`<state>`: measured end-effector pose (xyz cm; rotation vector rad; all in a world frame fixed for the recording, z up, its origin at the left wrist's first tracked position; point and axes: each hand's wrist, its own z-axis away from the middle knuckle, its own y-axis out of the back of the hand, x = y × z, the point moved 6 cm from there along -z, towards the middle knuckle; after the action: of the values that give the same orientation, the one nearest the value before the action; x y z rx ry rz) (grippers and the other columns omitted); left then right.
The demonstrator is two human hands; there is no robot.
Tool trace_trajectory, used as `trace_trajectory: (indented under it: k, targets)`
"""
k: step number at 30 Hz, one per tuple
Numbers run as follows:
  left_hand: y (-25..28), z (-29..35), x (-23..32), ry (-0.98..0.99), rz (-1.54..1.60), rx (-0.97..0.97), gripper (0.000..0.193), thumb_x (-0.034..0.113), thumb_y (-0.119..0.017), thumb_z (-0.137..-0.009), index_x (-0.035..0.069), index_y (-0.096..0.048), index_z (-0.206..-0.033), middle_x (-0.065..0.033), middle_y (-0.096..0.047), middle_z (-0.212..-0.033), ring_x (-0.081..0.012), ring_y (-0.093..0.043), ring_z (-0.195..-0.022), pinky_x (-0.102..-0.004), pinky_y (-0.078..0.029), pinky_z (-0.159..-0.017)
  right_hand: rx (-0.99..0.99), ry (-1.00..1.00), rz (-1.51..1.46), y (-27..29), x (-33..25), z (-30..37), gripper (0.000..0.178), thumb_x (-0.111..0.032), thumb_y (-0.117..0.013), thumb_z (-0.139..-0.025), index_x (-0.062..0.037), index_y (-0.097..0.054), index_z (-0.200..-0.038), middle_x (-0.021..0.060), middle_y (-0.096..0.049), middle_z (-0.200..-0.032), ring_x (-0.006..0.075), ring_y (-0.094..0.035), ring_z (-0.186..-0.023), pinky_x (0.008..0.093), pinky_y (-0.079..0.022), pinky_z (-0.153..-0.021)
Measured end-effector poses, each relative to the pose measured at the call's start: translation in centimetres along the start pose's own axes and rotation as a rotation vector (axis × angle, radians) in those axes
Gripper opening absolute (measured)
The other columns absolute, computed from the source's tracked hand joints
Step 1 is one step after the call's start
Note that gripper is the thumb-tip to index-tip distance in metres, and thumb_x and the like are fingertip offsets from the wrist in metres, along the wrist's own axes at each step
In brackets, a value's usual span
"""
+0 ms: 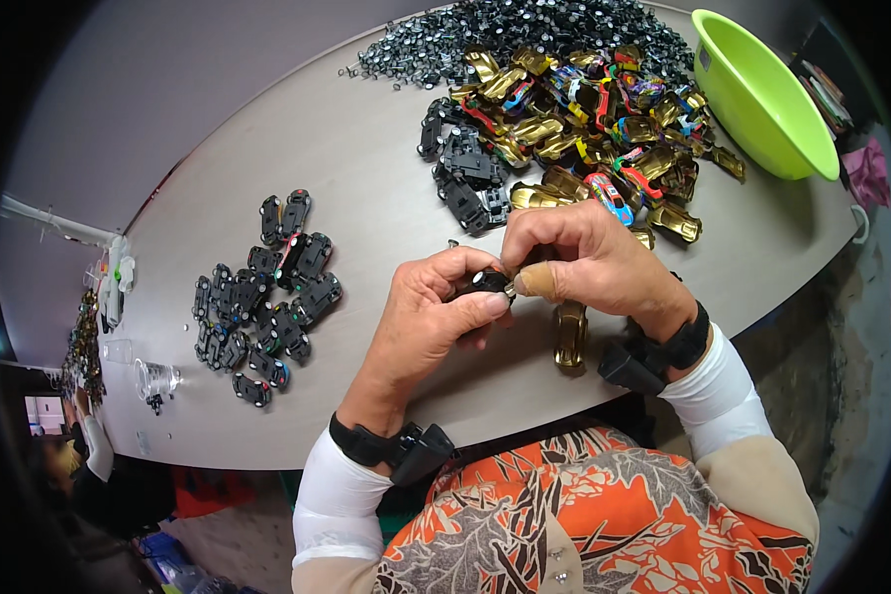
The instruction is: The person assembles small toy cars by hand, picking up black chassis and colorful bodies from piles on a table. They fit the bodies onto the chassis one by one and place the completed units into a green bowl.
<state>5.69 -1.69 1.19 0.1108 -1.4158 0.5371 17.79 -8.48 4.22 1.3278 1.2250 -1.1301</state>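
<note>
Black plastic toy-car part with a white-centred wheel [489, 282] is pinched by the fingers of the left hand [418, 305] above the grey worktop [386, 168]; the fingers of the right hand [604, 262] pinch its right end, near a shiny gold toy-car body [569, 342].

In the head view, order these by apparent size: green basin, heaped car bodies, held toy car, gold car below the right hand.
1. Heaped car bodies
2. Green basin
3. Gold car
Held toy car: fingers partly cover it, so unsure.
</note>
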Motion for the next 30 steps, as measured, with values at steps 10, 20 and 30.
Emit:
trace_trajectory:
  k: [10,20,30]
  targets:
    - [-0.6,0.3,0.4,-0.005,-0.23,0.048,0.02,0.004,-0.063,-0.08,0.001,-0.061,-0.1,0.0015,-0.061,-0.069,-0.0024,-0.051,-0.054,-0.0176,-0.04,-0.048,0.038,0.022,0.225,-0.4,0.9,-0.2,0.013,-0.001,-0.062,-0.072,0.0006,-0.063,-0.085,0.0078,-0.062,-0.07,0.0127,-0.056,-0.063,0.0288,-0.045,-0.058]
    - [2.1,1.0,1.6,-0.187,-0.689,0.144,0.02,0.004,-0.063,-0.076,-0.001,-0.063,-0.095,-0.0016,-0.06,-0.08,-0.0078,-0.053,-0.066,-0.0225,-0.044,-0.06,0.057,0.062,0.395,-0.2,1.0,-0.5,0.013,0.003,-0.059,-0.073,0.0013,-0.058,-0.086,0.0082,-0.059,-0.073,0.0141,-0.056,-0.069,0.0278,-0.045,-0.065]
    - [4.5,0.4,7.0,-0.591,-1.503,0.607,0.028,0.006,-0.066,-0.069,0.001,-0.063,-0.097,-0.0118,-0.062,-0.097,-0.0307,-0.058,-0.087,-0.034,-0.046,-0.081,0.341,0.159,0.498,4.9,-2.9,1.1,0.015,0.004,-0.055,-0.07,0.0036,-0.06,-0.085,0.0073,-0.059,-0.072,0.0118,-0.052,-0.065,0.0248,-0.043,-0.06]
